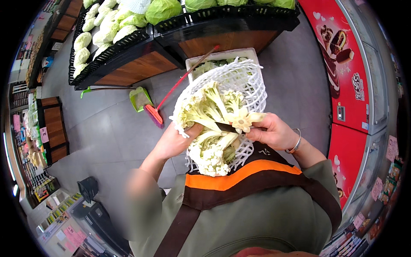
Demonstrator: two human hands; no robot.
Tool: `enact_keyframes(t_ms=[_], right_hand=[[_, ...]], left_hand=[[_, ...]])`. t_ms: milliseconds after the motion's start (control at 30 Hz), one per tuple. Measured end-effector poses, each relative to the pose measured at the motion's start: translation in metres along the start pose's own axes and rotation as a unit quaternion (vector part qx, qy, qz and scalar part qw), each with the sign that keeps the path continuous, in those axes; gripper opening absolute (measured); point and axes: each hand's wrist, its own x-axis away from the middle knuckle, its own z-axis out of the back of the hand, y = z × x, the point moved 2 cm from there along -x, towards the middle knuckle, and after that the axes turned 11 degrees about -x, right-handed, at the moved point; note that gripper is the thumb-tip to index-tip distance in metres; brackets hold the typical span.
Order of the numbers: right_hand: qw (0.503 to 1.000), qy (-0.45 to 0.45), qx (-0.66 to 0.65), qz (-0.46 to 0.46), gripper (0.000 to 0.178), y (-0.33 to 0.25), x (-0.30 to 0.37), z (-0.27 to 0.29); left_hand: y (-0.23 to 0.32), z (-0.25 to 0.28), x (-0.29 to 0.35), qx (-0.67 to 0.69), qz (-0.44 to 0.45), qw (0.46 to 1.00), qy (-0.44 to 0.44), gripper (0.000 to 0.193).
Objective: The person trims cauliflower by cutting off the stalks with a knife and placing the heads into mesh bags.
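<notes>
A large pale cauliflower (214,150) is held in front of my apron, its stalks and cut stem facing up. White foam netting (253,88) spreads open around its far side and sides. My left hand (177,139) is closed round the left side of the cauliflower, fingers partly hidden beneath the florets. In my right hand (274,132) is a knife with a dark blade (225,127), its handle hidden by the fingers. The blade lies across the stalks, beside the pale cut stem (243,120), which my right fingers also touch.
Beyond the netting, a white foam box (191,64) holding greens stands on the floor. A red-handled broom (154,115) and green dustpan (140,99) are to its left. Cabbages (163,11) fill a display stand at the far side; red freezers (349,162) line the right.
</notes>
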Motion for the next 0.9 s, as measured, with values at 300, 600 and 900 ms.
enact_keyframes(t_ms=[300, 600, 900], right_hand=[[0.962, 0.019, 0.198, 0.184, 0.02, -0.001, -0.005, -0.003], [0.923, 0.055, 0.296, 0.238, 0.02, -0.001, -0.008, -0.015], [0.915, 0.132, 0.257, 0.281, 0.031, -0.004, -0.015, -0.012]], left_hand=[[-0.012, 0.0, 0.005, 0.008, 0.036, 0.999, -0.009, 0.034], [-0.012, 0.001, 0.011, -0.016, 0.015, 1.0, 0.007, 0.034], [-0.028, 0.001, 0.008, 0.034, 0.042, 0.999, 0.003, 0.033]])
